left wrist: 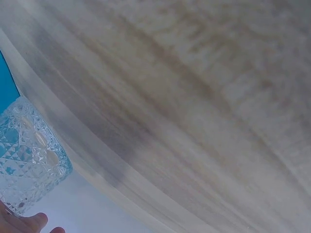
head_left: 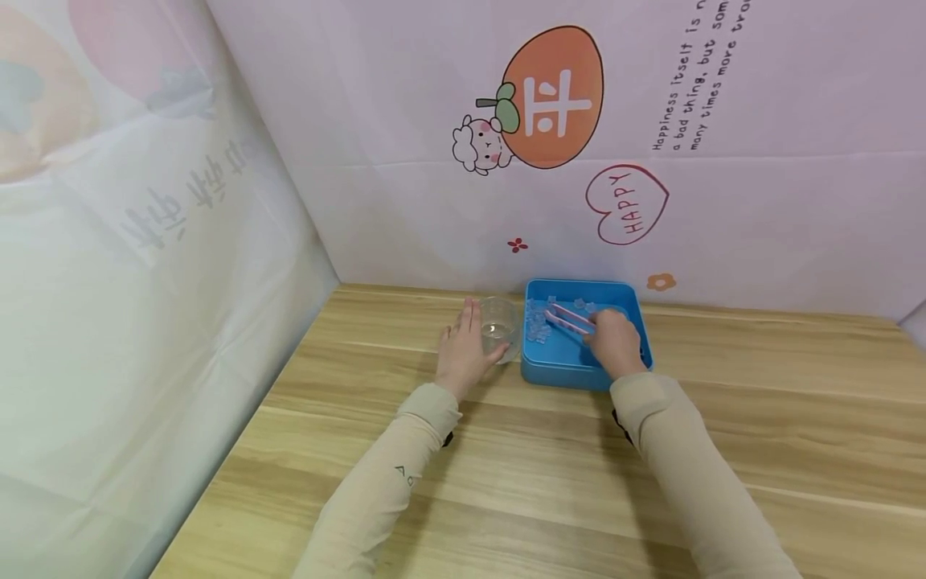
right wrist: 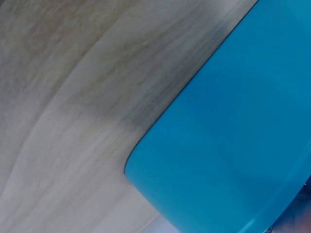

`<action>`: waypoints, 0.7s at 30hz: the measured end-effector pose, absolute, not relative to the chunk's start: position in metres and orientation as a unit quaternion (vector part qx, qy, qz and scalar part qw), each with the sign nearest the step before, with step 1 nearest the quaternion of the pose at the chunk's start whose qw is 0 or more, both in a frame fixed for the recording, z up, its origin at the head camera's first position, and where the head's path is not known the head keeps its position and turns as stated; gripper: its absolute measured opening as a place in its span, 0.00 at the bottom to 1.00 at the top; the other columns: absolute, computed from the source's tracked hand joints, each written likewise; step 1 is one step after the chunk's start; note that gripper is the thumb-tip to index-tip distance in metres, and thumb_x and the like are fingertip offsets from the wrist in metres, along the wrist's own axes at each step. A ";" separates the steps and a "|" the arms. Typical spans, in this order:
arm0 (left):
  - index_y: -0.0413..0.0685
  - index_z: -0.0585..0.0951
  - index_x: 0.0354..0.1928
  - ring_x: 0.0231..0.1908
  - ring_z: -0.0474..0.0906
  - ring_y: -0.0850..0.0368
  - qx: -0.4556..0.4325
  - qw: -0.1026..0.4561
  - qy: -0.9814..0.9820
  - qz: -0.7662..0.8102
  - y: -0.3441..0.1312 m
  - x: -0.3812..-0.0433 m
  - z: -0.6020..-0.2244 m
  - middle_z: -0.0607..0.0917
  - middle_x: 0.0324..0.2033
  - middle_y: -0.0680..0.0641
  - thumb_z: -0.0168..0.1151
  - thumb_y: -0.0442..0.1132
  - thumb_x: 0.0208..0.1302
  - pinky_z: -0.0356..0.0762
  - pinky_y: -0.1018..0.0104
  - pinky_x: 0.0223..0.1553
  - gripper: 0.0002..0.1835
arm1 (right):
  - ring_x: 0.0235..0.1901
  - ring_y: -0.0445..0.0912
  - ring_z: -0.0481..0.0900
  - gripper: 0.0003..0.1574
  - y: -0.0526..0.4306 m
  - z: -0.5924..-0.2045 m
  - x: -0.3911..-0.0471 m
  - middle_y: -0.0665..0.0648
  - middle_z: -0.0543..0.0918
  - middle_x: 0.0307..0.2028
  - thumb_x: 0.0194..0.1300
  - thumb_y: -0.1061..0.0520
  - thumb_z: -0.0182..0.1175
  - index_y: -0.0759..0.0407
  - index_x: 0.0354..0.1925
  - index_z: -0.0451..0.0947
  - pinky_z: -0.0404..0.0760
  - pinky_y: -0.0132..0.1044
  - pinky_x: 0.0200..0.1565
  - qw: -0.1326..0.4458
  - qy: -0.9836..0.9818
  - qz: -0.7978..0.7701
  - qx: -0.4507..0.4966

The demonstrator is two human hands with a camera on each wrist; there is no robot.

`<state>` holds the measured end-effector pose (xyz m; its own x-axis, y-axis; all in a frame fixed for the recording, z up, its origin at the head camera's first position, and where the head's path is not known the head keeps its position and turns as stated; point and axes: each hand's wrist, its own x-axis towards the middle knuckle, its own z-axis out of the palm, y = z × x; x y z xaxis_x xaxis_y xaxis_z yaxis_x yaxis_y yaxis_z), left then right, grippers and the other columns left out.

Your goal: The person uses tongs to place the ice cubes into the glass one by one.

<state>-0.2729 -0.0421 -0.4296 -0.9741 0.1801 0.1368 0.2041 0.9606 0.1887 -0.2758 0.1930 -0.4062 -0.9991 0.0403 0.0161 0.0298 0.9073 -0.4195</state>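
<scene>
In the head view my left hand (head_left: 463, 354) is at a clear glass cup (head_left: 499, 326), fingers along its left side and thumb across its front. The left wrist view shows the cup's cut-pattern wall (left wrist: 31, 155) with fingertips (left wrist: 36, 221) by it. My right hand (head_left: 615, 342) grips pink-and-white tweezers (head_left: 571, 318) over a blue tray (head_left: 571, 374). Their tips point left, close to a cluster of small clear pieces (head_left: 537, 326) in the tray. In the right wrist view the tray's outer wall (right wrist: 228, 121) fills the right side and the hand is mostly hidden.
The cup stands just left of the tray on a wood-grain table (head_left: 521, 466). A white printed sheet (head_left: 405, 193) rises behind the table, and another pale sheet (head_left: 145, 322) hangs at the left. More clear pieces (head_left: 582, 304) lie toward the tray's back wall.
</scene>
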 end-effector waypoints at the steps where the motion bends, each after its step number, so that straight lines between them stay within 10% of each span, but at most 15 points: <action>1: 0.43 0.46 0.74 0.71 0.57 0.50 -0.097 0.060 -0.988 -0.101 -0.042 -0.273 -0.429 0.48 0.75 0.45 0.52 0.65 0.62 0.61 0.51 0.69 0.50 | 0.47 0.64 0.78 0.24 0.193 -0.406 -0.276 0.74 0.78 0.52 0.64 0.61 0.59 0.74 0.54 0.74 0.79 0.56 0.48 0.012 -0.977 0.214 -0.018; 21: 0.43 0.45 0.74 0.71 0.57 0.49 -0.093 0.058 -0.989 -0.101 -0.040 -0.271 -0.428 0.48 0.75 0.45 0.51 0.66 0.62 0.61 0.50 0.69 0.50 | 0.43 0.63 0.79 0.21 0.212 -0.402 -0.267 0.74 0.81 0.45 0.59 0.62 0.61 0.75 0.49 0.77 0.80 0.55 0.44 0.054 -0.979 0.194 -0.006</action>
